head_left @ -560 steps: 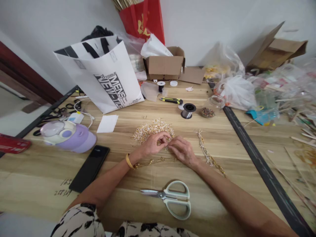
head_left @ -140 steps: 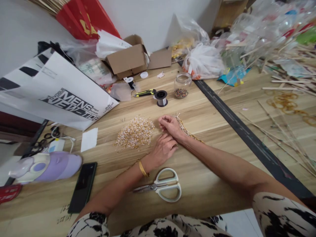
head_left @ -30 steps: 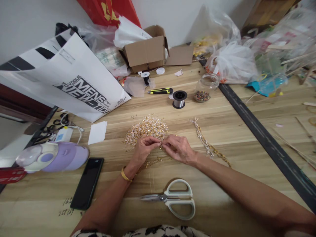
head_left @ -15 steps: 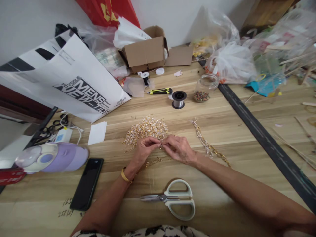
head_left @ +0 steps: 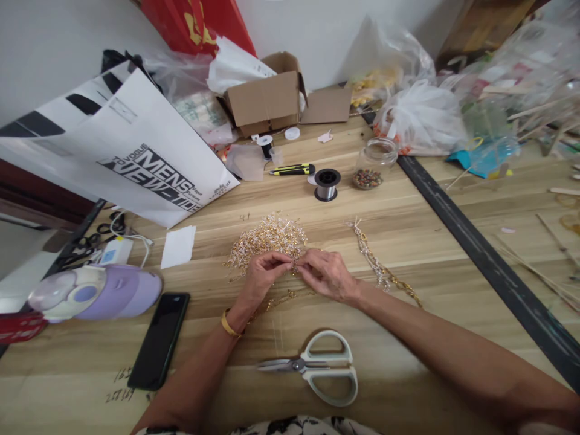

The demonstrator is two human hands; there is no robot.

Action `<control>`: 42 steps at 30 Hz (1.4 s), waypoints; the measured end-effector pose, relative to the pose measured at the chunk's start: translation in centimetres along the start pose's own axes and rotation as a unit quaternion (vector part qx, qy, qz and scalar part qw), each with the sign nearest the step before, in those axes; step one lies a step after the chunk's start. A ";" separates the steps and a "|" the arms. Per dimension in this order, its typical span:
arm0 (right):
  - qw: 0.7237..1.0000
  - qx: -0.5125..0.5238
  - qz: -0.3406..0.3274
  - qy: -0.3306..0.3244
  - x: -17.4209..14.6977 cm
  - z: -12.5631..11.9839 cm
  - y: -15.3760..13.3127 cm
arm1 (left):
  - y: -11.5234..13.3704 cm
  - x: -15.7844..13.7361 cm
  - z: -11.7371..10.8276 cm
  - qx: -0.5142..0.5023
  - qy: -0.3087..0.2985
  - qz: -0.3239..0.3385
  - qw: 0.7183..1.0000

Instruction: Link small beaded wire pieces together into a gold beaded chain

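Observation:
My left hand (head_left: 267,270) and my right hand (head_left: 327,273) meet fingertip to fingertip over the table, both pinched closed. Something tiny sits between the fingertips, too small to name. Right behind them lies a heap of small gold and clear beads or charms (head_left: 267,237). A thin gold chain (head_left: 283,297) runs on the wood below my hands, partly hidden by my left wrist. To the right of my right hand rest several gold and clear bead strands (head_left: 378,261). Scissors with white handles (head_left: 312,365) lie closer to me, blades pointing left.
A phone (head_left: 158,340) and a purple bottle (head_left: 104,292) lie at left, near a white paper bag (head_left: 149,145). Behind are a wire spool (head_left: 327,184), a utility knife (head_left: 292,170), a jar of beads (head_left: 369,169) and a cardboard box (head_left: 267,99). A black strip (head_left: 475,241) crosses at right.
Both hands stay pinched together at nearly the same spot. The whole view has shifted very slightly; nothing on the table has visibly moved.

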State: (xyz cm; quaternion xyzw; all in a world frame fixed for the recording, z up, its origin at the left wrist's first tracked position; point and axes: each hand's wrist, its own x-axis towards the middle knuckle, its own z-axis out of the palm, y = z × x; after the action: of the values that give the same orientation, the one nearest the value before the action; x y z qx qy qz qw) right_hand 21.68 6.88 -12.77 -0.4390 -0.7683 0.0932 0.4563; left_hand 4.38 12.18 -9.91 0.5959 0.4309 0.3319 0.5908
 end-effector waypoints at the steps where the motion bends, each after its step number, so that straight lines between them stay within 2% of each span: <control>1: 1.000 0.001 0.001 -0.001 0.0 0.0 0.0 | 0.0 0.0 0.0 -0.001 -0.001 0.000 1.000; 12: 1.000 0.000 0.000 -0.003 0.0 0.0 0.0 | 0.2 -0.1 0.1 0.019 -0.004 0.012 1.000; 22: 1.000 -0.002 -0.004 -0.002 0.0 0.1 0.1 | -0.1 -0.2 0.1 0.044 -0.002 0.065 0.997; 33: 1.000 0.001 0.000 -0.005 0.0 0.1 0.0 | -0.5 -0.3 0.0 0.069 -0.015 0.093 0.993; 42: 1.000 0.003 0.000 -0.008 0.0 0.2 0.1 | -1.1 -0.2 -0.2 0.115 -0.029 0.156 0.981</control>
State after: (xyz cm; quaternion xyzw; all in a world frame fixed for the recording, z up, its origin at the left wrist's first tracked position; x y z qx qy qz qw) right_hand 21.64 6.99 -12.94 -0.4366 -0.7716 0.0988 0.4520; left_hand 3.96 12.03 -10.92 0.7290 0.3502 0.3507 0.4721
